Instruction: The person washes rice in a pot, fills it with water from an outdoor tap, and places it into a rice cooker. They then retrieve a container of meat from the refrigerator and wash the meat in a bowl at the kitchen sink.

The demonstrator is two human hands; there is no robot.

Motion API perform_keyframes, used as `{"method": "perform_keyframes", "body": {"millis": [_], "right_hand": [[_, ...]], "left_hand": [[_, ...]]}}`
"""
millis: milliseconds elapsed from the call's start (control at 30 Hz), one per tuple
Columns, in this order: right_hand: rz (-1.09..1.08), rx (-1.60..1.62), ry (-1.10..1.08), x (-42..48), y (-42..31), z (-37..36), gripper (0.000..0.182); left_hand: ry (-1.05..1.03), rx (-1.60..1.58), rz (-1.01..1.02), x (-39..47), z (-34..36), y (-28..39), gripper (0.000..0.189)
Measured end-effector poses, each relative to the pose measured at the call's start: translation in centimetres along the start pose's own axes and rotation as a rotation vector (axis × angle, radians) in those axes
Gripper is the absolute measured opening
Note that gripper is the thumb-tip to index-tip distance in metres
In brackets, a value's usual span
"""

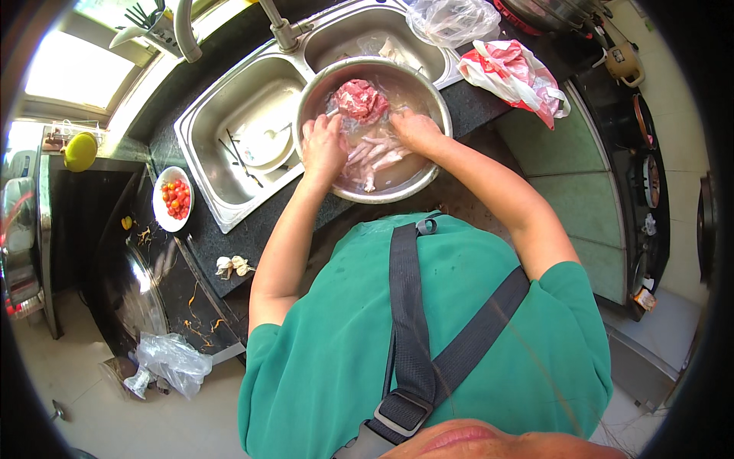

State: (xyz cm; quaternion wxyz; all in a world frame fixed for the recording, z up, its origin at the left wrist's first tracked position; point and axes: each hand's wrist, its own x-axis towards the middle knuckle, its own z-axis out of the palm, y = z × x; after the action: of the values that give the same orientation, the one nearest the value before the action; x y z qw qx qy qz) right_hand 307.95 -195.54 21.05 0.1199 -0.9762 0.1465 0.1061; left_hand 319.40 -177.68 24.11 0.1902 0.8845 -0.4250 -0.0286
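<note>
A large stainless steel basin (395, 197) of cloudy water rests over the front edge of the double sink. In it, a lump of raw red meat (360, 98) lies towards the far side, with pale chicken feet (375, 154) nearer to me. My left hand (324, 146) reaches over the near left rim, its fingers bent beside the meat. On the other side, my right hand (417, 132) has its fingertips down in the water, right of the meat and above the chicken feet. The water and the bent fingers hide whether either hand grips anything.
The left sink bowl (215, 137) holds a white dish (264, 150) and chopsticks. Left of it are a bowl of cherry tomatoes (176, 199) and garlic bulbs (232, 267). A faucet (284, 31) stands behind. Plastic bags (510, 74) lie on the right counter.
</note>
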Motion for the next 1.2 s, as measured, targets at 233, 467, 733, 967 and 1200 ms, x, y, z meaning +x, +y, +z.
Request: {"method": "perform_keyframes", "body": {"millis": [233,467,733,967,1200], "right_hand": [[-0.323,-0.015,0.053,-3.6,-2.6,-1.5,0.04],[-0.189,0.085,-0.116,-2.2,-1.3,-0.7,0.027],[-0.005,-0.162,-0.111,-2.5,-2.4,-2.7,0.02],[-0.362,0.102,0.228,-1.1,-2.0,-2.7,0.025],[-0.137,0.173,0.083,0.2,-4.8,0.0,0.047]], "left_hand": [[-0.222,0.416,0.184,-1.0,3.8,-0.5,0.036],[-0.229,0.171,0.167,0.9,3.9,-0.5,0.027],[-0.148,-0.118,0.065,0.9,3.3,-2.2,0.026],[-0.294,0.022,0.021,0.7,2.1,-0.1,0.024],[-0.092,-0.88,-0.279,1.4,6.1,-3.2,0.051]]}}
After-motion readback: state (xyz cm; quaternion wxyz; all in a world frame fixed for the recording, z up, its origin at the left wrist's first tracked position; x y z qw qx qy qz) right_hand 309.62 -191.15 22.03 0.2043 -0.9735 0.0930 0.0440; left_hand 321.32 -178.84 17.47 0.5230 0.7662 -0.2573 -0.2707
